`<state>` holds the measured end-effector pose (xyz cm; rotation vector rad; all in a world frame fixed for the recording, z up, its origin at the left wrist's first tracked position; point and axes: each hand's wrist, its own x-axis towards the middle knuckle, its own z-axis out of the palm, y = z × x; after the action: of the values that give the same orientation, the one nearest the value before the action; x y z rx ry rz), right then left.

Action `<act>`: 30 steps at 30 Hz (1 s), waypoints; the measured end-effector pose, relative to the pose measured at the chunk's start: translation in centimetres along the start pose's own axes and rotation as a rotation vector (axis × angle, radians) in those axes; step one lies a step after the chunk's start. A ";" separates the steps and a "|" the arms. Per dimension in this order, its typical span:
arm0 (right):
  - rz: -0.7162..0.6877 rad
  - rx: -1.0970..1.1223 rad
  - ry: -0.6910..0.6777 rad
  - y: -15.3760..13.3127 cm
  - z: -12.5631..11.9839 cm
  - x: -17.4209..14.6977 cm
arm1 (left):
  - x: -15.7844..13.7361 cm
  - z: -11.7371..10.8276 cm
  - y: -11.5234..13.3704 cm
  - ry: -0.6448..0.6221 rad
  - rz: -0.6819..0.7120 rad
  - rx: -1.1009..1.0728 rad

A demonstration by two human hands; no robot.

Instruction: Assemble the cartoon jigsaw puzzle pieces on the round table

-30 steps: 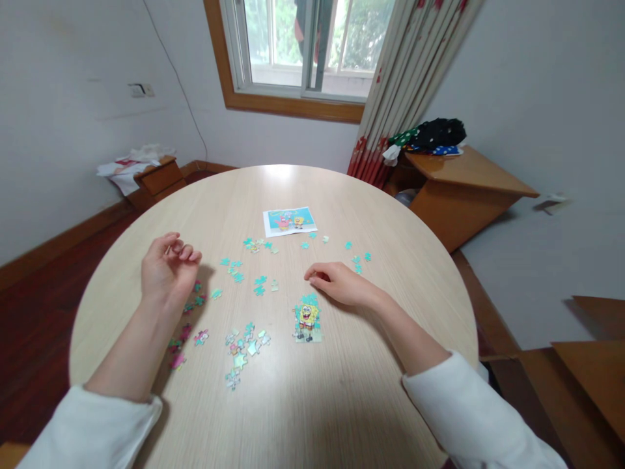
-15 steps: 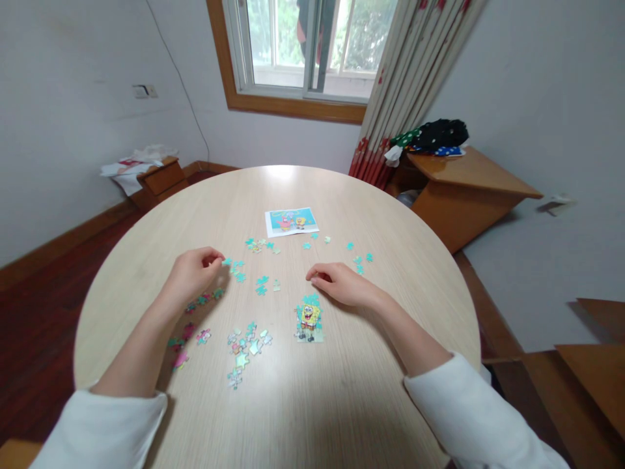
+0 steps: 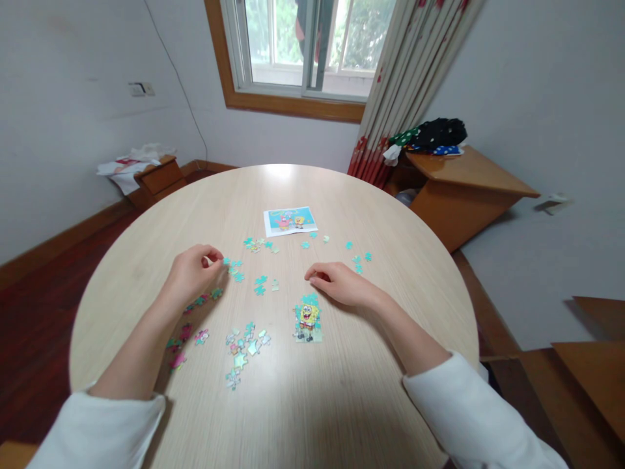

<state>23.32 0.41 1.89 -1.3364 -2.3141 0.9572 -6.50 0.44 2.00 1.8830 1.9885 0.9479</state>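
Note:
My left hand (image 3: 195, 270) is over the left part of the table, thumb and forefinger pinched at a small teal puzzle piece (image 3: 226, 261). More teal pieces (image 3: 238, 277) lie just right of its fingertips. My right hand (image 3: 334, 281) hovers low right of the middle, fingers curled and thumb close to the forefinger; whatever is between the tips, if anything, is hidden. Just below it lies a joined puzzle section (image 3: 308, 319) showing a yellow cartoon sponge figure. Two teal pieces (image 3: 260, 285) and a pale piece (image 3: 275, 285) are between the hands.
A printed reference picture (image 3: 291, 221) lies toward the far side of the round table (image 3: 342, 404). Loose pieces are grouped at the near centre (image 3: 239, 360), beside the left forearm (image 3: 178, 360) and at the right (image 3: 358, 267). Cloths (image 3: 439, 135) rest on a wooden cabinet (image 3: 469, 195).
Both hands keep nearly the same pose. The whole view has shifted slightly; the pieces stay in their places.

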 end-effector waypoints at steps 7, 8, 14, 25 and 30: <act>-0.004 0.009 0.002 0.2 0.1 0.0 | 0.0 0.9 -0.6 -0.059 0.026 0.013; -0.006 0.009 0.002 0.2 0.1 0.0 | 0.0 1.0 -0.7 -0.067 0.038 0.018; -0.011 0.010 0.006 0.4 0.1 0.1 | 0.0 1.4 -1.1 -0.144 0.084 0.074; 0.007 0.001 0.000 0.2 0.1 0.0 | 0.1 1.8 -1.6 -0.170 0.096 0.108; -0.005 0.006 0.006 0.2 0.1 0.0 | 0.1 1.7 -1.5 -0.158 0.086 0.133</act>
<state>23.40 0.44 1.68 -1.3290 -2.3076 0.9563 -6.77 1.07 -0.17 2.0588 1.9348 0.6779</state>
